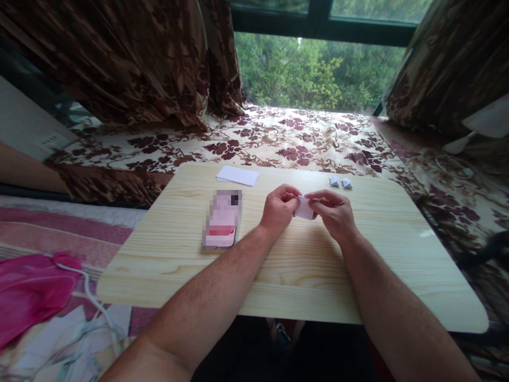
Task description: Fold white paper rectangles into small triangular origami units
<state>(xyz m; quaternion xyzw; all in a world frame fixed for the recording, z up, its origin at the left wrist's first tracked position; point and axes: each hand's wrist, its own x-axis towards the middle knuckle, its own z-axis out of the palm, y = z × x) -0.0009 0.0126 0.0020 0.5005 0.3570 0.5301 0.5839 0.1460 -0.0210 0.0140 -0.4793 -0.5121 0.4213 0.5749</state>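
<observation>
A small white piece of paper (305, 209) is held over the worktop (310, 278), pinched between the fingers of the left hand (279, 208) and the right hand (335, 211). Beyond the right hand, two folded white pieces (347, 183) are set side by side. Leftward, white sheets (237, 175) are stacked beyond a pink phone (221, 217) (largely pixelated).

Pale wood-grain worktop (310, 289) with rounded corners, white paper sheets (237, 175) near the far edge, pink phone (223, 216) just in front, two small white folded shapes (347, 183) farther right
</observation>
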